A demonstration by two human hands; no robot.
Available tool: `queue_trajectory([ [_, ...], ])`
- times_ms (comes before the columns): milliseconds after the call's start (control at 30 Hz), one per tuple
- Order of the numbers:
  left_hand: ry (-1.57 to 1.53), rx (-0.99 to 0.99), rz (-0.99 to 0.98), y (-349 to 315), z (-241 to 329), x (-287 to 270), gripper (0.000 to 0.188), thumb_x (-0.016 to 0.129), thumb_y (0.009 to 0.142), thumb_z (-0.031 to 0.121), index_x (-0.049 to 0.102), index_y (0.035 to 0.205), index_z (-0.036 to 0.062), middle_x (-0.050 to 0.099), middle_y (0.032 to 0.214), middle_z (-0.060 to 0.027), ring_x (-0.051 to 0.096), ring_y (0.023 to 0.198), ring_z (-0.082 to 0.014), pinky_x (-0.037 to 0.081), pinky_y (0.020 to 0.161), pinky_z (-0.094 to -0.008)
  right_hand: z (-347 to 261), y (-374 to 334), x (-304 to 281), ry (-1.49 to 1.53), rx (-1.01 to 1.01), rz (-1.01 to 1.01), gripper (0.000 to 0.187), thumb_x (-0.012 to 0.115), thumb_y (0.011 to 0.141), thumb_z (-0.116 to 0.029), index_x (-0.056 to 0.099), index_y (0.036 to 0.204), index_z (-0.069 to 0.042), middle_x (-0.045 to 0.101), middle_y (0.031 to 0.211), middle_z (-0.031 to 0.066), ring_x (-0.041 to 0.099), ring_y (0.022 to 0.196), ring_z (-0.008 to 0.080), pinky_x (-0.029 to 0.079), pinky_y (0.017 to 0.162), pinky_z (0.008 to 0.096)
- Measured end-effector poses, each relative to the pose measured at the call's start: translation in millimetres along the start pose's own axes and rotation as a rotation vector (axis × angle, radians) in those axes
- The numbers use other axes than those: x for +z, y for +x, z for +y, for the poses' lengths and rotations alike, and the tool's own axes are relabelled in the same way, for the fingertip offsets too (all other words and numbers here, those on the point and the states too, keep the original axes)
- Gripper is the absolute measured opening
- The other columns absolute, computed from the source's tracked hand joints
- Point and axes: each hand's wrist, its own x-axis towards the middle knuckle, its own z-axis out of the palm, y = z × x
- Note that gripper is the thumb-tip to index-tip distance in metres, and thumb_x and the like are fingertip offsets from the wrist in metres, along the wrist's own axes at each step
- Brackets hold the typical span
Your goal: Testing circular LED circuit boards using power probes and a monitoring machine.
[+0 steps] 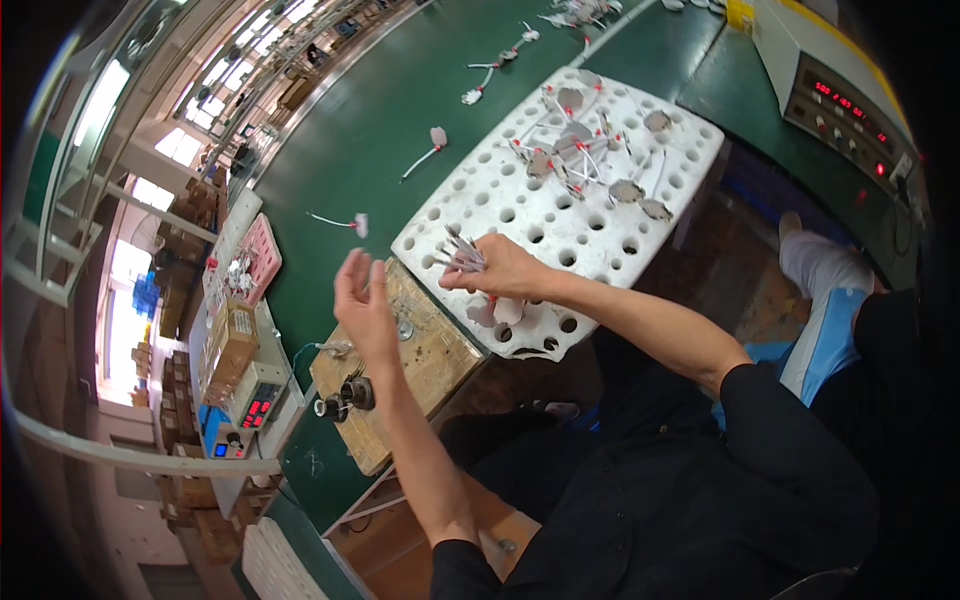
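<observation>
My right hand (508, 268) is closed round a bundle of thin white wires (462, 254), their ends fanning out past my fingers toward the left. Pale grey, roundish pieces (497, 311) hang below that hand, over the near corner of a white foam tray (478, 200) full of round holes. To the left, my left hand (366, 308) is raised above a worn wooden board (432, 345), holding nothing, with thumb and fingers apart. Several more grey discs with white wires and red spots (580, 150) lie scattered on the tray's far half.
Loose wired pieces (437, 139) lie on the green table (375, 120). A small black fixture (355, 393) sits on the board. Metered instruments stand at the far right (835, 100) and left (258, 395). A pink tray (262, 258) is at left; another person's leg (825, 270) shows at right.
</observation>
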Motion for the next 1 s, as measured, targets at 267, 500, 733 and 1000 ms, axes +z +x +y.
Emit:
queue_trajectory([
  [267,0.221,0.233,-0.222,-88.6,29.5,54.0,0.02,0.068,0.088,0.008,0.068,0.107,0.0008,0.068,0.107,-0.0121,0.064,0.102,-0.022,0.049,0.089,-0.0339,16.0,9.4,-15.4,0.29,0.085,0.044,0.043,0.07,0.086,-0.045,0.066,0.073,-0.004,0.059,0.062,0.0016,0.053,0.056,0.0098,0.042,0.051,0.0287],
  [500,0.589,0.599,-0.383,-99.2,26.8,55.1,0.03,0.068,0.076,-0.005,0.069,0.104,0.0078,0.068,0.104,-0.0093,0.064,0.105,-0.028,0.048,0.091,-0.039,20.6,15.5,-11.3,0.387,0.145,0.017,0.042,0.07,0.086,-0.044,0.069,0.082,-0.002,0.062,0.065,0.0028,0.055,0.056,0.0105,0.044,0.052,0.0283],
  [733,0.29,0.303,-0.249,-103.0,38.0,43.8,0.027,0.063,0.08,-0.011,0.067,0.103,0.0027,0.069,0.099,-0.0115,0.066,0.093,-0.0246,0.05,0.083,-0.0339,14.9,11.9,-17.6,0.51,0.157,0.016,0.046,0.069,0.088,-0.046,0.071,0.091,0.0,0.058,0.067,0.0003,0.048,0.054,0.0073,0.036,0.047,0.0233],
  [1000,0.139,0.293,-0.099,-117.1,32.5,34.9,0.029,0.058,0.08,-0.018,0.065,0.102,-0.0008,0.069,0.099,-0.0135,0.066,0.094,-0.0239,0.05,0.088,-0.0334,1.0,11.4,-42.1,0.499,0.049,0.229,0.048,0.066,0.089,-0.049,0.071,0.085,-0.001,0.05,0.058,-0.0022,0.045,0.05,0.0079,0.036,0.048,0.0246],
])
